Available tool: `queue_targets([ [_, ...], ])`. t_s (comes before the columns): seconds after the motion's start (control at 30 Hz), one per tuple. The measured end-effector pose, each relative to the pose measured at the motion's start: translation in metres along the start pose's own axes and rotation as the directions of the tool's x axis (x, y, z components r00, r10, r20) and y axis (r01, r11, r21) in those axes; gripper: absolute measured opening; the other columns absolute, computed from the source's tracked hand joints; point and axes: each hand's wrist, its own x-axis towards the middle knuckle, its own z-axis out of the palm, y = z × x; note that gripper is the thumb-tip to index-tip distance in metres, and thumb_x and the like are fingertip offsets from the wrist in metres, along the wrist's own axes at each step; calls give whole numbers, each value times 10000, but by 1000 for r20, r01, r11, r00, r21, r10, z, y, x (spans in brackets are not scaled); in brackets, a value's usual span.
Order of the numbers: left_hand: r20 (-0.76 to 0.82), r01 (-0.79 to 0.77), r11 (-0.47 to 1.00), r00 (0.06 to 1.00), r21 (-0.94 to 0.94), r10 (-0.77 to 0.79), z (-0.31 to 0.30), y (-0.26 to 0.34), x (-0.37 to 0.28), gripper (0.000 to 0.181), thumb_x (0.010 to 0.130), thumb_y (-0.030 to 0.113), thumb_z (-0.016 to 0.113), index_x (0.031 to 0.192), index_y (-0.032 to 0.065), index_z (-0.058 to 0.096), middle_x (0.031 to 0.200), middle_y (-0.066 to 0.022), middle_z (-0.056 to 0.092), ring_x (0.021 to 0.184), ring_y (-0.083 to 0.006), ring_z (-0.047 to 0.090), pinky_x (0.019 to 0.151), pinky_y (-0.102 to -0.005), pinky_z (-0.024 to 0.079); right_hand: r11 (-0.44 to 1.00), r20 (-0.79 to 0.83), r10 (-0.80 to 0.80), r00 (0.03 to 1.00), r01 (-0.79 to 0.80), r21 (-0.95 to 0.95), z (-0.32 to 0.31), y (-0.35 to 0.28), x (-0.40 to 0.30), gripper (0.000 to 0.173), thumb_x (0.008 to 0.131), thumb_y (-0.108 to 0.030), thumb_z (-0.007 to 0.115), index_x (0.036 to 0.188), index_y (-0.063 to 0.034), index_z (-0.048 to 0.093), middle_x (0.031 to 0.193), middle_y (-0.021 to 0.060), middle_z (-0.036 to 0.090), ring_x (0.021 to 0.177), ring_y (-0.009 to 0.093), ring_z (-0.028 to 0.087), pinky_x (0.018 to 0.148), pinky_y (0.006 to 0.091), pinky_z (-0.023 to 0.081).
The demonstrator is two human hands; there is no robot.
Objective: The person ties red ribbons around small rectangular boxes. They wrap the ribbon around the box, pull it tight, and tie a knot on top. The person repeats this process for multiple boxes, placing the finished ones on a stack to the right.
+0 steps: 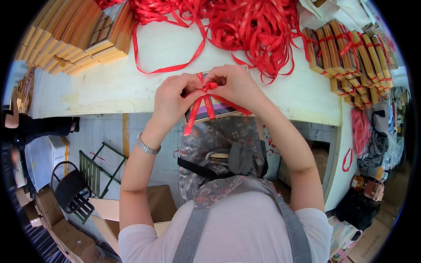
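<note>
A flat box (218, 111) lies at the table's front edge, partly hidden under my hands and forearm. Around it runs a red printed ribbon (210, 107), gathered into a small knot or bow (210, 86) on top. My left hand (179, 90) pinches the ribbon between thumb and index finger at the left of the knot. From the right, my right hand (232, 82) grips the ribbon at the knot with thumb and fingertips. One ribbon tail (194, 115) hangs over the box's front edge. Another tail passes beneath my right wrist.
A large heap of red ribbon (253, 33) covers the back of the white table (98, 95). Stacked boxes (75, 36) stand at back left. Ribbon-tied boxes (348, 56) are piled at right. A folding chair (70, 187), cartons (74, 240) and another person (39, 128) are at left.
</note>
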Motion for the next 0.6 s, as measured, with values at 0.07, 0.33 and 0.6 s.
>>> queue_targets([
  [0.07, -6, -41, 998, 999, 39, 41, 1, -1, -1, 225, 715, 48, 768, 897, 60, 635, 745, -42, 645, 656, -158, 597, 607, -269, 492, 1000, -13, -14, 1000, 14, -19, 1, 0, 0, 139, 757, 46, 689, 890, 21, 659, 812, 58, 674, 747, 86, 622, 688, 229, 507],
  [0.33, 138, 180, 927, 980, -330, -141, -1, 0, 2, 183, 767, -44, 697, 879, -6, 556, 753, -60, 607, 657, -119, 569, 610, -233, 455, 991, -122, -111, 986, 101, -83, 8, 0, -7, 100, 749, -68, 693, 836, -29, 662, 745, 76, 667, 704, 192, 623, 670, 311, 497],
  [0.6, 99, 143, 942, 988, -303, -118, 3, 0, 1, 199, 770, -44, 701, 869, -6, 533, 743, -58, 581, 656, -122, 551, 616, -246, 461, 930, -316, -277, 908, 171, -325, 23, 6, -8, 92, 707, -81, 677, 785, -58, 633, 672, 67, 639, 682, 277, 573, 648, 384, 455],
])
